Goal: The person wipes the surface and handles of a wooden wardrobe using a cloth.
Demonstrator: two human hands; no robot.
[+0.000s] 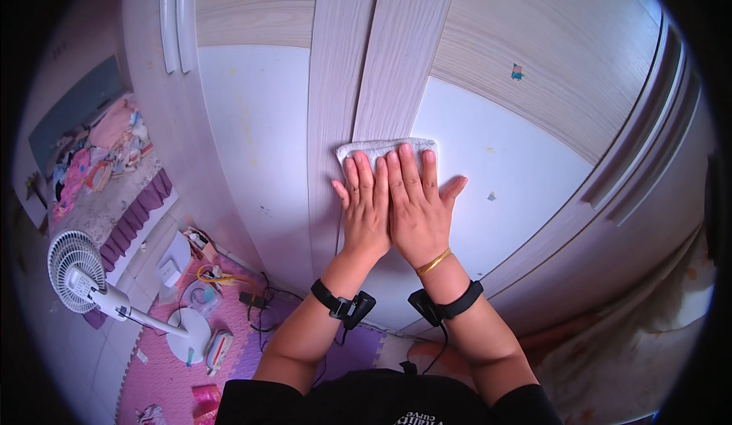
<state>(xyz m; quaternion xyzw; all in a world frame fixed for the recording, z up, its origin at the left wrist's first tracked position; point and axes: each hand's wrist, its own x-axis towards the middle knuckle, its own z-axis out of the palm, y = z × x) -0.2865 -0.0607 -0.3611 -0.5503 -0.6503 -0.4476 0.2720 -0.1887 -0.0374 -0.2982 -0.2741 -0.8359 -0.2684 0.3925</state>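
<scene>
A folded white cloth (374,147) lies flat against the wardrobe (335,82), across the seam between its two doors. My left hand (367,204) presses on the cloth with its fingers stretched out, the tips just below the cloth's top edge. Right beside it, touching it, my right hand (418,208) is also laid flat on the cloth, with one outer digit spread off to the side. Neither hand grips the cloth; the palms hide most of its lower part. Small stickers (517,71) and yellowish marks show on the door panels.
Long vertical handles (177,21) stick out from the wardrobe on both sides. To the left, a white fan (187,333) stands on pink and purple foam mats (152,379), near cables (263,311). A bed (107,196) holds piled clothes. Brownish fabric (633,341) hangs at the lower right.
</scene>
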